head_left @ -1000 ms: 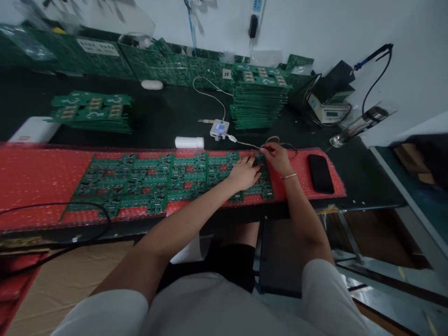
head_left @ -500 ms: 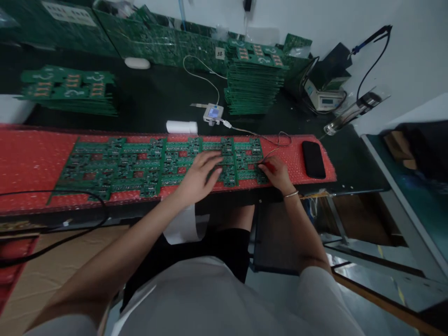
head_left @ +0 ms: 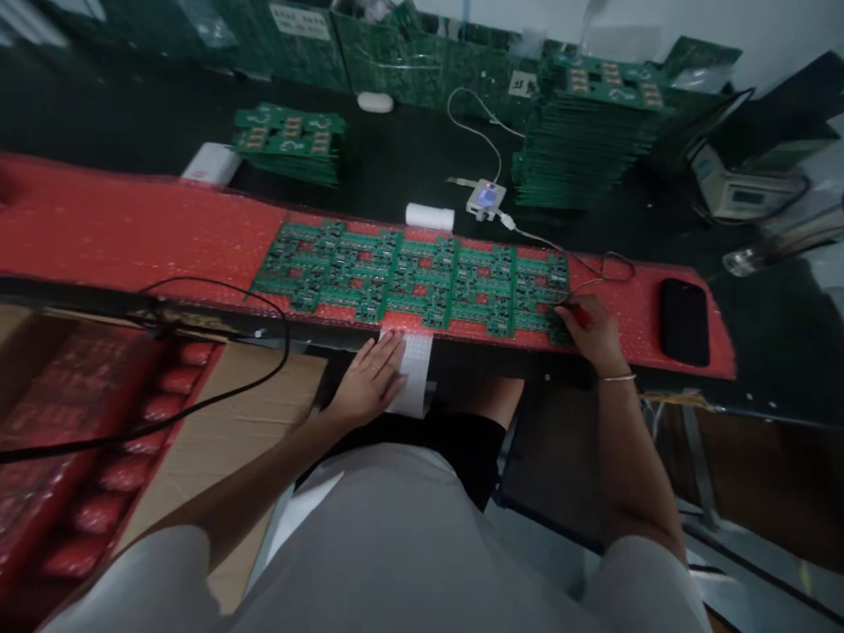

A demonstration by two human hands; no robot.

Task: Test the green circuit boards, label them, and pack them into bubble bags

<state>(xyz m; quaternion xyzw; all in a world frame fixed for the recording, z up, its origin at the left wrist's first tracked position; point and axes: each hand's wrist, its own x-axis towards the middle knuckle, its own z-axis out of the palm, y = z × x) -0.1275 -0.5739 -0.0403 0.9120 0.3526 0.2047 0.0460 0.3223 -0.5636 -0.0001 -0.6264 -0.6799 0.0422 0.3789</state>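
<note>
Linked green circuit boards (head_left: 422,277) lie in a row on red bubble wrap (head_left: 191,224). My right hand (head_left: 593,330) is closed at the right end of the row, pinching a red piece at the end of a thin wire (head_left: 597,280); its tip is hidden by the fingers. That wire runs to a small white device (head_left: 486,200) with a lit screen. At the table's front edge, my left hand (head_left: 370,374) lies with its fingers stretched out on a white strip of labels (head_left: 415,369) that hangs over the edge.
A tall stack of green boards (head_left: 580,149) stands behind, and a lower stack (head_left: 287,145) at the left. A black phone (head_left: 684,323) lies on the wrap's right end. A white roll (head_left: 430,216) sits behind the boards. A black cable (head_left: 283,352) loops at the front left.
My left hand has moved off the boards, back to the label strip at the front edge. My right hand stays at the last board. The view has turned left.
</note>
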